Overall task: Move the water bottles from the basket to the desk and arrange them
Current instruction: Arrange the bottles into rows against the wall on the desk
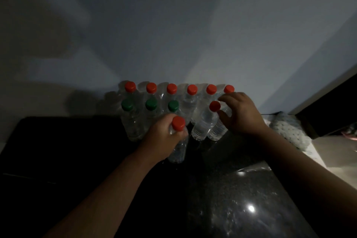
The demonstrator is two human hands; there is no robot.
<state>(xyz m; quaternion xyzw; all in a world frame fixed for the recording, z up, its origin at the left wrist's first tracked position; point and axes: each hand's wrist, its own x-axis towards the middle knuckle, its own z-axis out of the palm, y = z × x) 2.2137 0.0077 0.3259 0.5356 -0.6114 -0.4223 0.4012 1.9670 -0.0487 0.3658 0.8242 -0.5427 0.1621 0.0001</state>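
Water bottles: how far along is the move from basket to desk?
Done: a back row of six red-capped bottles against the wall, three green-capped bottles in front. In hand: the left hand grips a red-capped bottle; the right hand has open fingers hovering at another red cap in the second row. Left: slotting these in; no basket shows, so the remainder is unknown.

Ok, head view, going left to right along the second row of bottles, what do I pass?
First green-capped bottle → second green-capped bottle → third green-capped bottle → red-capped bottle → right hand. The left hand grips a nearer bottle, which is left out.
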